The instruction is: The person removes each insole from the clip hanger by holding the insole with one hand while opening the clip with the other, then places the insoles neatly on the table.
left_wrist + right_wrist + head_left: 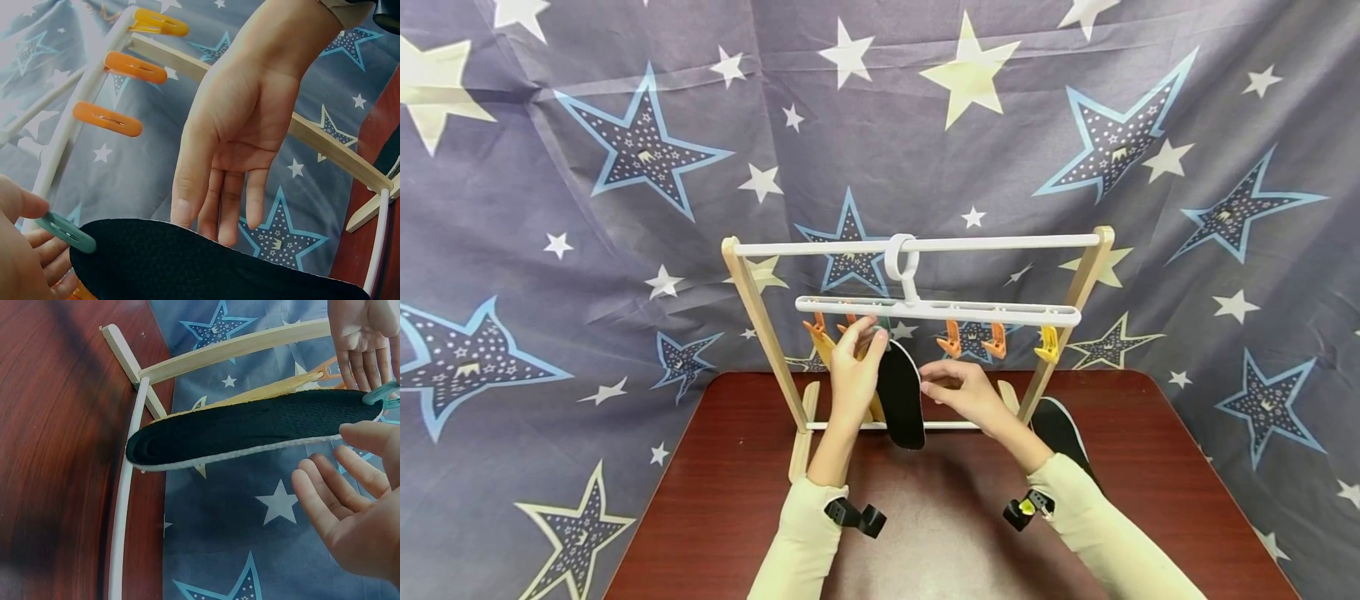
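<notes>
Fingers of left hand around green clip, right hand loosely spread beside insole

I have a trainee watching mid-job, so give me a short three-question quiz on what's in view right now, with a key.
1. Multiple choice: one black insole hangs from the hanger. Where is the second black insole?
A) hung from the yellow clip
B) on the table
C) draped over the top rail

2. True or false: the right hand is nearer than the left hand to the green clip.

3. Count: in the head view, how many clips are to the right of the hook?

Key:
1. B.
2. False; the left hand is at the green clip, the right hand lower down.
3. Three: two orange, one yellow.
</notes>
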A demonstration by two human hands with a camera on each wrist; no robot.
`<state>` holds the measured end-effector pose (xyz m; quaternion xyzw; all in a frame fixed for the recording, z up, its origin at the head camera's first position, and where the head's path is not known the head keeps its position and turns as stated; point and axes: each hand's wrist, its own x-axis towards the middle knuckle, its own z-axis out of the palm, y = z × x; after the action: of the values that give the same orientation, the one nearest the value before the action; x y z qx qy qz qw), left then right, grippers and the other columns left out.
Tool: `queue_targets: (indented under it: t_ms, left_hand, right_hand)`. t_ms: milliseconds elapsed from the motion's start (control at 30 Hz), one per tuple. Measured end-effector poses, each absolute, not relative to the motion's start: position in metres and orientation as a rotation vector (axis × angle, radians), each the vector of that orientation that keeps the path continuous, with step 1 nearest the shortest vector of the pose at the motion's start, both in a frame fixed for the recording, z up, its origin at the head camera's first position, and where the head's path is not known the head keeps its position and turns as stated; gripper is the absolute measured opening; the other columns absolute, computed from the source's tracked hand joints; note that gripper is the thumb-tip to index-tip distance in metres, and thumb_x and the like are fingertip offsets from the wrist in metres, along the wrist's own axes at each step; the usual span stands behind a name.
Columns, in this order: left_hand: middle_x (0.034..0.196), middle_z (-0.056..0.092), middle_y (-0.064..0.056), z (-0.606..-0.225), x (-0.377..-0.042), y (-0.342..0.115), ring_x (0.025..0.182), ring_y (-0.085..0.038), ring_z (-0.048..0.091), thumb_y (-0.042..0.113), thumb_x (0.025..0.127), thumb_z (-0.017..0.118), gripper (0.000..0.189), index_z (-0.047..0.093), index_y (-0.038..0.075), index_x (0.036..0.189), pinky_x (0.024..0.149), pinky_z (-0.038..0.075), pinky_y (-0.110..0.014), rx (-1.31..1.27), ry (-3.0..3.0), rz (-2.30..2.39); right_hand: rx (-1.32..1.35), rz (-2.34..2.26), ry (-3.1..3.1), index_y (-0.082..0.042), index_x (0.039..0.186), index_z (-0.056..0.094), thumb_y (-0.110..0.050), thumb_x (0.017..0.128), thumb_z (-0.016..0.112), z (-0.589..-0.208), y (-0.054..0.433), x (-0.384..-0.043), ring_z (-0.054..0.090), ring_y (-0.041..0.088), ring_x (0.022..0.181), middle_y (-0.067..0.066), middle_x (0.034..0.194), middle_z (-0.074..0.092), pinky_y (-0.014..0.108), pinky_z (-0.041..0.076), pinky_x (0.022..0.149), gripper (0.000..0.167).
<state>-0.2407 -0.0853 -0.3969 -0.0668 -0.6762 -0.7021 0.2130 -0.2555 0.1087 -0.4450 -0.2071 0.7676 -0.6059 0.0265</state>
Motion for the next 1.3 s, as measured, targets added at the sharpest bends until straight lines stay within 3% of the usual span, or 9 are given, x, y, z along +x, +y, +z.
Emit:
queue_targets:
  t_ms: [167, 300, 467, 633, 767, 933, 1133, 1300]
  left_hand:
    - [0.126, 0.065, -0.031, -0.397, -0.241, -0.087, 0.120, -0.037, 0.062, 0.007, 0.098, 0.065, 0.035, 0.063, -0.009, 0.129, 0.110, 0.049, -0.040, -0.173, -1.874, -1.950]
    - [0.123, 0.067, -0.031, -0.397, -0.241, -0.088, 0.116, -0.036, 0.065, 0.005, 0.096, 0.067, 0.034, 0.064, -0.009, 0.126, 0.104, 0.052, -0.030, -0.166, -1.869, -1.954]
    - [0.120, 0.068, -0.030, -0.395, -0.240, -0.090, 0.107, -0.023, 0.068, 0.003, 0.094, 0.070, 0.033, 0.066, -0.010, 0.124, 0.095, 0.053, -0.018, -0.155, -1.848, -1.985]
    - [0.120, 0.068, -0.030, -0.395, -0.239, -0.091, 0.103, -0.013, 0.067, 0.002, 0.094, 0.070, 0.033, 0.066, -0.010, 0.124, 0.093, 0.053, -0.015, -0.146, -1.839, -1.994]
    - [0.119, 0.068, -0.031, -0.394, -0.238, -0.091, 0.106, -0.022, 0.068, 0.001, 0.094, 0.069, 0.032, 0.066, -0.011, 0.123, 0.091, 0.053, -0.013, -0.152, -1.838, -1.979]
    - [0.120, 0.068, -0.031, -0.395, -0.239, -0.092, 0.112, -0.037, 0.066, 0.001, 0.095, 0.067, 0.032, 0.065, -0.011, 0.125, 0.091, 0.051, -0.012, -0.166, -1.867, -1.951]
    - [0.121, 0.069, -0.029, -0.395, -0.239, -0.093, 0.115, -0.040, 0.065, 0.004, 0.097, 0.065, 0.032, 0.065, -0.009, 0.126, 0.096, 0.052, -0.019, -0.168, -1.920, -1.913]
    - [0.122, 0.067, -0.032, -0.394, -0.240, -0.095, 0.115, -0.041, 0.065, 0.001, 0.096, 0.065, 0.033, 0.064, -0.011, 0.126, 0.093, 0.050, -0.012, -0.185, -1.909, -1.951]
  right_hand:
    - [-0.622, -1.857, 2.369, 0.004, 0.118, 0.071, -0.010, 0.094, 0.073, -0.444, 0.106, -0.256, 0.070, 0.016, 0.090, 0.025, 0.114, 0.073, 0.030, 0.062, 0.078, 0.028]
    - [-0.619, -1.865, 2.365, 0.006, 0.115, 0.071, -0.008, 0.094, 0.072, -0.446, 0.104, -0.257, 0.071, 0.019, 0.091, 0.026, 0.112, 0.073, 0.035, 0.063, 0.080, 0.025]
    - [-0.615, -1.892, 2.361, 0.008, 0.111, 0.072, -0.004, 0.094, 0.071, -0.446, 0.101, -0.256, 0.069, 0.016, 0.086, 0.027, 0.109, 0.073, 0.040, 0.063, 0.080, 0.021]
    - [-0.610, -1.902, 2.374, 0.008, 0.108, 0.073, -0.003, 0.094, 0.071, -0.447, 0.097, -0.257, 0.068, 0.010, 0.083, 0.026, 0.107, 0.073, 0.043, 0.063, 0.080, 0.018]
    - [-0.596, -1.903, 2.381, 0.008, 0.107, 0.073, -0.003, 0.094, 0.071, -0.449, 0.095, -0.258, 0.069, 0.010, 0.082, 0.026, 0.106, 0.074, 0.048, 0.063, 0.081, 0.017]
    - [-0.581, -1.902, 2.385, 0.009, 0.108, 0.072, -0.002, 0.095, 0.069, -0.449, 0.095, -0.258, 0.072, 0.020, 0.087, 0.027, 0.105, 0.073, 0.053, 0.061, 0.083, 0.018]
    - [-0.567, -1.914, 2.376, 0.010, 0.109, 0.071, -0.003, 0.095, 0.068, -0.448, 0.095, -0.256, 0.073, 0.028, 0.091, 0.028, 0.106, 0.073, 0.051, 0.062, 0.083, 0.019]
    - [-0.559, -1.925, 2.362, 0.011, 0.109, 0.071, -0.003, 0.095, 0.068, -0.448, 0.094, -0.254, 0.073, 0.027, 0.090, 0.029, 0.106, 0.072, 0.050, 0.063, 0.082, 0.020]
